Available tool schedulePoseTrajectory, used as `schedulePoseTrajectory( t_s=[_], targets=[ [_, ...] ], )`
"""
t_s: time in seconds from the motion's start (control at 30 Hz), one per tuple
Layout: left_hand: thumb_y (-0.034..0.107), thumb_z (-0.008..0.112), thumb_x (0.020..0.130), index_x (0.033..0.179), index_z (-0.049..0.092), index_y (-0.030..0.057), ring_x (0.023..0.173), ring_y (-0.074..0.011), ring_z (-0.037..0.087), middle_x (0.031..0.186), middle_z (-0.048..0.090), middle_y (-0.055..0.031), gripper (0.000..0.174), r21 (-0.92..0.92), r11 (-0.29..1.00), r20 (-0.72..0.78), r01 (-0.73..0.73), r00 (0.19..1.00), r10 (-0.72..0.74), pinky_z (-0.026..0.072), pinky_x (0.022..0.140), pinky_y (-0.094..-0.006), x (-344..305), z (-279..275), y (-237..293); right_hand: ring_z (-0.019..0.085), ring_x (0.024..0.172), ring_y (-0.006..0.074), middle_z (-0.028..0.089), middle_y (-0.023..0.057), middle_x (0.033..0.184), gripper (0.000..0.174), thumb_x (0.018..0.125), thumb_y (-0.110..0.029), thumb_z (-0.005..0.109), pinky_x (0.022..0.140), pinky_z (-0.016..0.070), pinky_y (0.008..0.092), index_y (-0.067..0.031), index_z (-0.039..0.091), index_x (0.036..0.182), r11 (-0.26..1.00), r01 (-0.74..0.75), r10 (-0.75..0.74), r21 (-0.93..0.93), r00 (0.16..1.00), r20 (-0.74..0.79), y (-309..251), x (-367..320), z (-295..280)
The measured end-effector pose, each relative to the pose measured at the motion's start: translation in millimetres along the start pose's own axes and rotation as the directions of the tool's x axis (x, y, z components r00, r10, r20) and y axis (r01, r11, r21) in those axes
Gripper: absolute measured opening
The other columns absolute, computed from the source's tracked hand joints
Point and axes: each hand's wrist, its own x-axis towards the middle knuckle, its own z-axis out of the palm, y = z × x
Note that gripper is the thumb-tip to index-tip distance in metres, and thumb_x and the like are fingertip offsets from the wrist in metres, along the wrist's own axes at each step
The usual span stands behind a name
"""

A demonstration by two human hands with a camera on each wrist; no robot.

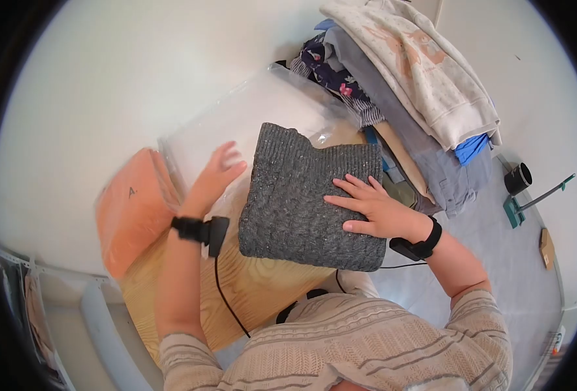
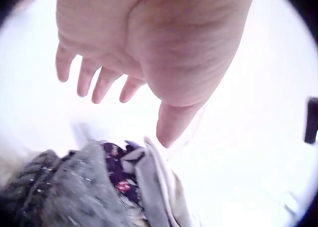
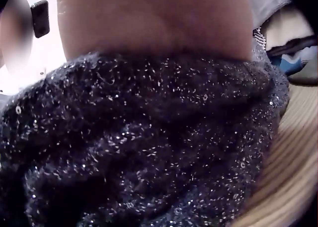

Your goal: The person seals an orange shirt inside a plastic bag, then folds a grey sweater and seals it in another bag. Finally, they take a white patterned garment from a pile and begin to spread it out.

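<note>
The right hand, fingers spread, rests on a gray sweater; left of them, the left hand's parted fingers hover, wooden table below.

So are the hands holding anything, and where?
Nothing is gripped: the right hand lies spread on the right side of the grey knit; the left hand is open in the air.

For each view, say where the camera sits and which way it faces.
Head: on the head, facing forward and down at the grey knit; both arms and torso show.
Left wrist: strapped there, facing past the open left hand towards clothes.
Right wrist: strapped there, facing the knit up close; skin above.
Head and left wrist share the floral garment.
</note>
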Motion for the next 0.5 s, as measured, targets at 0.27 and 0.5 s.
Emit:
schedulePoseTrajectory(
  t_s=[0.27, 0.5],
  targets=[
    [0.027, 0.071, 0.069, 0.12, 0.054, 0.0126, 0.12, -0.0378, 0.043, 0.125, 0.046, -0.0179, 0.056, 0.708, 0.376, 0.471, -0.598, 0.796, 0.38, 0.0335, 0.098, -0.0542, -121, 130, 51, 0.021, 0.138, 0.0377, 0.03, 0.0143, 0.147, 0.053, 0.089, -0.049, 0.052, 0.107, 0.015, 0.0615, -0.0309, 0.042, 0.138, 0.996, -0.084, 0.083, -0.001, 0.993, -0.079, -25, -1, 9],
    [0.018, 0.063, 0.073, 0.111, 0.059, 0.0158, 0.114, -0.0374, 0.046, 0.116, 0.053, -0.0091, 0.039, 0.849, 0.172, 0.317, -0.499, 0.743, 0.59, 0.0342, 0.094, -0.06, -119, 152, 2, 0.025, 0.136, 0.038, 0.033, 0.015, 0.145, 0.062, 0.085, -0.05, 0.057, 0.109, 0.0141, 0.0571, -0.0198, 0.043, 0.137, 0.992, 0.109, -0.096, 0.067, 0.981, -0.167, -10, -24, 17]
  ],
)
